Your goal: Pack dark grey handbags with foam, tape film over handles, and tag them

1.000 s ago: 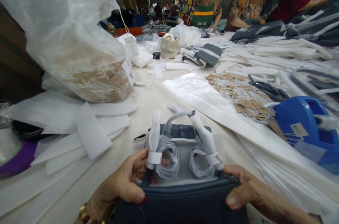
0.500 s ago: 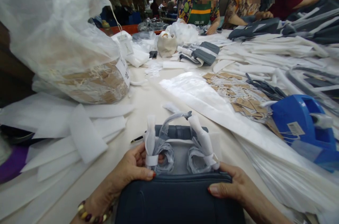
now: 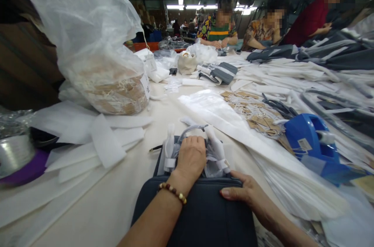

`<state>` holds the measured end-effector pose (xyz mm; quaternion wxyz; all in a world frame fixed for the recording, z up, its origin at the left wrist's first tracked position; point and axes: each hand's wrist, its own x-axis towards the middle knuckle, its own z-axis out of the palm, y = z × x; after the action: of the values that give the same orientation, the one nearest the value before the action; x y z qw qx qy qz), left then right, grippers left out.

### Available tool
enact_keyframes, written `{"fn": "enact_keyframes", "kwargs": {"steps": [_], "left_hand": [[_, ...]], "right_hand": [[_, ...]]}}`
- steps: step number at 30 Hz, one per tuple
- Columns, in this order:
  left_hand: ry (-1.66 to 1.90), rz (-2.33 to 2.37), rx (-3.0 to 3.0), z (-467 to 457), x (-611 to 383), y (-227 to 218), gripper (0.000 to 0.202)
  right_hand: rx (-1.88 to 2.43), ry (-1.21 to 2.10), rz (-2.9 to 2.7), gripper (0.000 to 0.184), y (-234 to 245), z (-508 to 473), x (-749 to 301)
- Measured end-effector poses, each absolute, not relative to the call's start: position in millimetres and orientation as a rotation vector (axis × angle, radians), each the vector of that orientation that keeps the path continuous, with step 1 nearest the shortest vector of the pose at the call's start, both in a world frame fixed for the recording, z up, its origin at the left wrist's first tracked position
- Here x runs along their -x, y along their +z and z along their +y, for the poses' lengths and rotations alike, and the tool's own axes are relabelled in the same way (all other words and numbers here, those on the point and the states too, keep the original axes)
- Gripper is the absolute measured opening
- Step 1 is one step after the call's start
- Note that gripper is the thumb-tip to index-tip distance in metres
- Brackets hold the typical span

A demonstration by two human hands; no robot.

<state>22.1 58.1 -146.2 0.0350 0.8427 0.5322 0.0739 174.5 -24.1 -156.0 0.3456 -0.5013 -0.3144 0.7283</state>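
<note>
A dark navy bag lies at the table's near edge, with its back part standing up behind the front panel. White foam-wrapped straps or handles bound with white bands rise from it, along with a grey plastic-covered loop. My left hand, wearing a bead bracelet, reaches over the bag between the wrapped pieces. Its fingers curl down, and what the tips hold is hidden. At the bag's right top edge, my right hand grips the rim, thumb on the front and fingers behind.
White foam strips lie at left beside a tall plastic bag of brown tags. To the right are white sheets, loose tags and a blue tape dispenser. Co-workers stand across the table.
My left hand has left the bag's left edge and moved right and forward over the wrapped pieces. My right hand keeps its grip on the rim. The camera view has tilted up slightly.
</note>
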Motion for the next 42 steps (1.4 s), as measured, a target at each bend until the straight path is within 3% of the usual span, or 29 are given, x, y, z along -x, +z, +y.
{"fn": "enact_keyframes", "kwargs": {"steps": [6, 12, 20, 28, 34, 38, 42], "left_hand": [[0.077, 1.608, -2.671, 86, -18, -160, 0.018], [-0.03, 1.55, -2.734, 100, -23, -165, 0.025], [-0.087, 1.615, -2.691, 108, -30, -164, 0.024], [0.029, 1.636, -2.619, 110, -31, -163, 0.022], [0.093, 1.619, -2.568, 110, -31, -167, 0.03], [0.143, 1.607, -2.54, 109, -29, -165, 0.029], [0.166, 1.601, -2.519, 108, -29, -163, 0.028]], "right_hand": [[1.366, 1.806, -0.817, 0.038, -158, -28, -175], [1.324, 1.846, -0.8, 0.038, -156, -32, -173], [1.482, 1.604, -1.021, 0.039, -184, -34, -178], [1.789, 1.397, -1.421, 0.038, -157, -10, -182], [1.514, 1.912, -0.913, 0.038, -153, 15, -170], [1.347, 2.071, -0.675, 0.039, -157, 18, -167], [1.689, 1.846, -1.277, 0.05, -154, 15, -179]]}}
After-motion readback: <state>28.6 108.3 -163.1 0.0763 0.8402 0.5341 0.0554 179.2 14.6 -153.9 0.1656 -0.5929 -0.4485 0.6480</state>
